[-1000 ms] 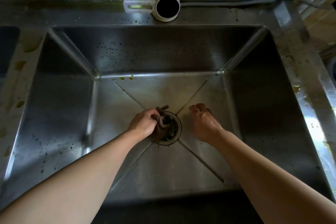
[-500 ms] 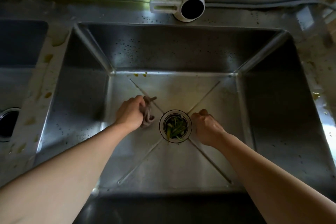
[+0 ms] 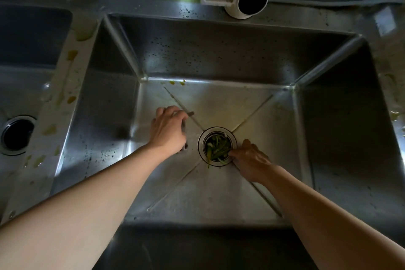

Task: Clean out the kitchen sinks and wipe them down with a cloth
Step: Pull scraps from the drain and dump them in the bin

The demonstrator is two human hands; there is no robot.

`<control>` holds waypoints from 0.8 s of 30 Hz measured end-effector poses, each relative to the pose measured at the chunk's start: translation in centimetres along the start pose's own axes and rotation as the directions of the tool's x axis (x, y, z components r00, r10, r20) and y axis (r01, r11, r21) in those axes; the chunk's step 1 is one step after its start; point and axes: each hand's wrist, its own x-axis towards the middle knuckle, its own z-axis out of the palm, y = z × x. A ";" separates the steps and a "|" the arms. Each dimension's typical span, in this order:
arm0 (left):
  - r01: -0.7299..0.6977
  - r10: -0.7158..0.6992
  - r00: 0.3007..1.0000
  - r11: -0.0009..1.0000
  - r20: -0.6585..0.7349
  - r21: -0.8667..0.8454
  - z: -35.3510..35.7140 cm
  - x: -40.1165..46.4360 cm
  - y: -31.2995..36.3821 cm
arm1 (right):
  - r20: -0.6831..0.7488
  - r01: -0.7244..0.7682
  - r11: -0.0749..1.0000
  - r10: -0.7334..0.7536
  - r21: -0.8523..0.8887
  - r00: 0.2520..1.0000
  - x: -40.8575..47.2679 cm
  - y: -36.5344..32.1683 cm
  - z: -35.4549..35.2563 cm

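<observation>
so the left hand (image 3: 167,130) has the cloth (image 3: 185,126) bunched under its curled fingers, parked on the floor of the sink (image 3: 219,103) just left of the drain (image 3: 217,146), probably to keep it out of the muck until wiping time. the right hand (image 3: 251,161) is at the drain's right edge, fingertips reaching into the green veggie scraps (image 3: 215,149) in the strainer. can't tell if it's actually pinching any. yellowish splotches sit on the divider (image 3: 63,98) toward the second sink (image 3: 24,85), so lots left to wipe imo.
</observation>
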 end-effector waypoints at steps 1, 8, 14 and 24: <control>-0.011 0.011 1.000 1.000 -0.010 -0.002 0.0 0.0 0.2 | -0.005 0.003 1.000 -0.003 -0.023 1.000 0.1 -0.1 0.1; -0.044 0.045 0.999 0.999 -0.012 0.025 0.2 -0.6 0.7 | -0.038 0.021 0.974 -0.031 -0.227 0.999 1.9 -0.9 0.1; -0.025 0.025 1.000 0.997 0.002 0.067 0.5 -1.0 1.0 | 0.008 0.063 0.949 -0.064 -0.309 0.998 2.6 -0.9 -0.1; -0.027 0.021 0.998 0.994 0.052 0.105 1.7 -1.7 2.6 | -0.007 0.074 0.944 -0.080 -0.322 0.997 3.3 -0.5 0.3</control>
